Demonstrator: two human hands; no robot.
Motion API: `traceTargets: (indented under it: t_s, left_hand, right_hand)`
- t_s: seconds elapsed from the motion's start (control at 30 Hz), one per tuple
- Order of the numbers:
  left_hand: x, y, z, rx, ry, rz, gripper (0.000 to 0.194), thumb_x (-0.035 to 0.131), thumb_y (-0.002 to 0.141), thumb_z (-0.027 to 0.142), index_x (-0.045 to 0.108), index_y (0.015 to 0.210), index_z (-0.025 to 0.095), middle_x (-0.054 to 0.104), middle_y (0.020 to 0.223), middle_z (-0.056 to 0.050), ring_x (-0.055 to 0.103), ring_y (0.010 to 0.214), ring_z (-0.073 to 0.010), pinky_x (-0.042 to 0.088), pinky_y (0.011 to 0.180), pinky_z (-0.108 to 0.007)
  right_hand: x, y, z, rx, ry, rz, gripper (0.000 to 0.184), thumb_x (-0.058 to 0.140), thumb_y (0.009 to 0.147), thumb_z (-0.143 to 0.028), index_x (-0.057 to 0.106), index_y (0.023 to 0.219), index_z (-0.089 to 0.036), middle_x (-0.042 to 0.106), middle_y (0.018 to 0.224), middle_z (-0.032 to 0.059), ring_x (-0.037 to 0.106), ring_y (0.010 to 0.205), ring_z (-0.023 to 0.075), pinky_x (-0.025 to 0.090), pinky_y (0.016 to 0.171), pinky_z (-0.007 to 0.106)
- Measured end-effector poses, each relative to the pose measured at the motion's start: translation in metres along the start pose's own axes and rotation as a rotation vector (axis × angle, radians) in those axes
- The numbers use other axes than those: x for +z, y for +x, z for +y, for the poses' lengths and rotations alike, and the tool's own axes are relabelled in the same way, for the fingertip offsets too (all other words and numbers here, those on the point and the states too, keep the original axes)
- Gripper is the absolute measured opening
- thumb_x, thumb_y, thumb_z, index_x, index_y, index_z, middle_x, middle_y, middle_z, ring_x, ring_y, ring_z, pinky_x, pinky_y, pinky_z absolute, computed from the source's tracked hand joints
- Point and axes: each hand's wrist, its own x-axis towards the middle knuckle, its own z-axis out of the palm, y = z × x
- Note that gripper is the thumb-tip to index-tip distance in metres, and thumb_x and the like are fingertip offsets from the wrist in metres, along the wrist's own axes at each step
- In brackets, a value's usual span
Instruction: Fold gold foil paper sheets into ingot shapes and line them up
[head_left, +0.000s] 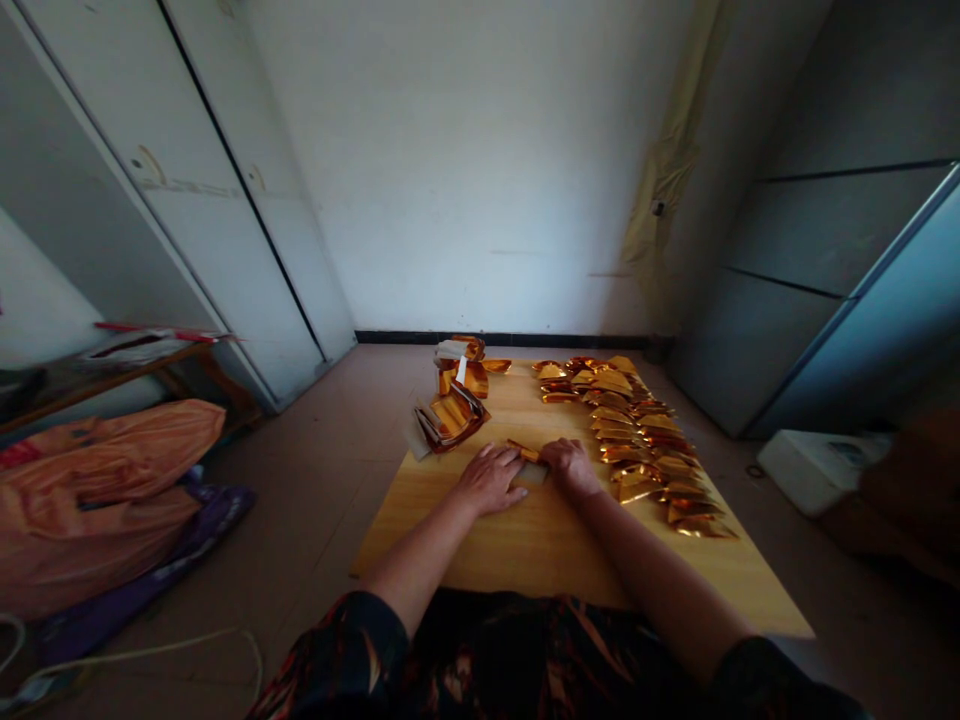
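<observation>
A small sheet of gold foil paper (pixel 534 473) lies on the wooden table between my hands, grey side up, with a folded gold strip along its far edge. My left hand (pixel 491 480) lies flat at the sheet's left side, thumb apart, its fingertips resting on the paper. On the right side, my right hand (pixel 570 465) is curled, its fingers closed at the end of the gold strip. Its fingertips are partly hidden. Beyond my left hand sits a loose stack of gold foil sheets (pixel 454 412). Folded gold foil pieces (pixel 619 430) lie in overlapping rows to the right.
The wooden table (pixel 525 555) stands before a white wall. More foil sheets (pixel 469 350) lie at its far left corner. A cabinet (pixel 225 180) and orange cloth-like bundle (pixel 112 500) are on the left; a grey refrigerator-like unit (pixel 810 290) and white box (pixel 806 470) stand right.
</observation>
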Motion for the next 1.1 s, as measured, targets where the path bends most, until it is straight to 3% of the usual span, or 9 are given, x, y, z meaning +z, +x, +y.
traceTargets:
  t_s: [0.3,0.53,0.67,0.87,1.1]
  left_hand:
    - [-0.001,0.002,-0.002,0.031,-0.010,-0.006,0.049,0.057,0.080,0.050,0.055,0.121,0.023,0.054,0.129,-0.009,0.050,0.117,-0.0264,0.037,0.102,-0.043]
    - [0.005,0.001,-0.004,-0.005,-0.049,0.019,0.062,0.059,0.078,0.048,0.042,0.133,0.024,0.055,0.130,-0.008,0.050,0.118,-0.0246,0.036,0.102,-0.039]
    - [0.006,0.000,-0.004,0.019,-0.019,0.018,0.056,0.058,0.079,0.049,0.048,0.128,0.025,0.050,0.133,-0.008,0.047,0.120,-0.0259,0.036,0.102,-0.040]
    - [0.005,0.000,-0.005,0.032,-0.014,0.003,0.053,0.057,0.080,0.051,0.051,0.126,0.026,0.050,0.130,-0.008,0.046,0.119,-0.0264,0.037,0.100,-0.041]
    - [0.004,0.000,-0.004,0.018,-0.001,0.000,0.052,0.054,0.081,0.051,0.052,0.126,0.025,0.051,0.131,-0.008,0.046,0.119,-0.0264,0.037,0.100,-0.041]
  right_hand:
    - [-0.011,-0.003,-0.003,-0.025,-0.062,-0.058,0.019,0.048,0.090,-0.020,0.067,0.087,-0.019,0.069,0.089,0.0071,0.056,0.086,0.0174,0.030,0.076,0.029]
    - [-0.016,-0.004,-0.007,-0.022,-0.076,-0.043,0.017,0.050,0.089,-0.020,0.066,0.085,-0.019,0.069,0.088,0.0067,0.057,0.085,0.0177,0.032,0.075,0.029]
    - [-0.013,-0.005,-0.002,-0.013,-0.035,-0.035,0.019,0.049,0.088,-0.017,0.068,0.086,-0.019,0.070,0.089,0.0065,0.058,0.087,0.0178,0.035,0.076,0.028]
    - [-0.009,-0.004,-0.011,0.069,0.088,0.088,0.031,0.044,0.089,-0.017,0.065,0.112,-0.020,0.064,0.118,0.0081,0.058,0.102,0.0174,0.040,0.087,0.028]
    - [-0.008,-0.010,-0.027,-0.009,-0.009,-0.027,0.029,0.039,0.095,-0.028,0.065,0.104,-0.019,0.063,0.118,0.0104,0.056,0.109,0.0198,0.038,0.093,0.036]
